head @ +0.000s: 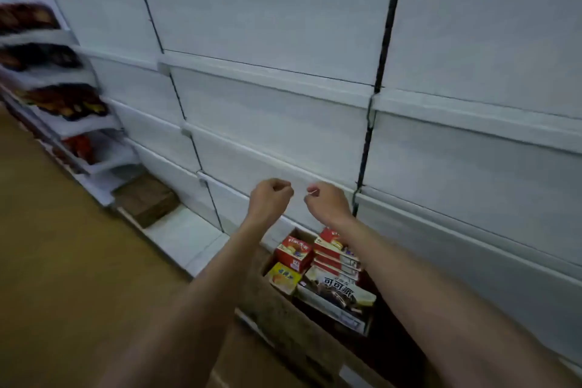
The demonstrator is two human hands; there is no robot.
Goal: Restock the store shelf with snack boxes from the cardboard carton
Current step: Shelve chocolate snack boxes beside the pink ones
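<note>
Both hands are held up in front of the white store shelf [267, 79]. The left hand [271, 198] is curled into a fist with nothing in it. The right hand [327, 201] is curled too, and whether something tiny is pinched cannot be told. The snack boxes [318, 264] are kept in the cardboard carton [283, 315] below, on the floor

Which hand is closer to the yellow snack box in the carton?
Left. The left hand is above the yellow snack box, slightly left; the right hand is up and farther right.
</note>
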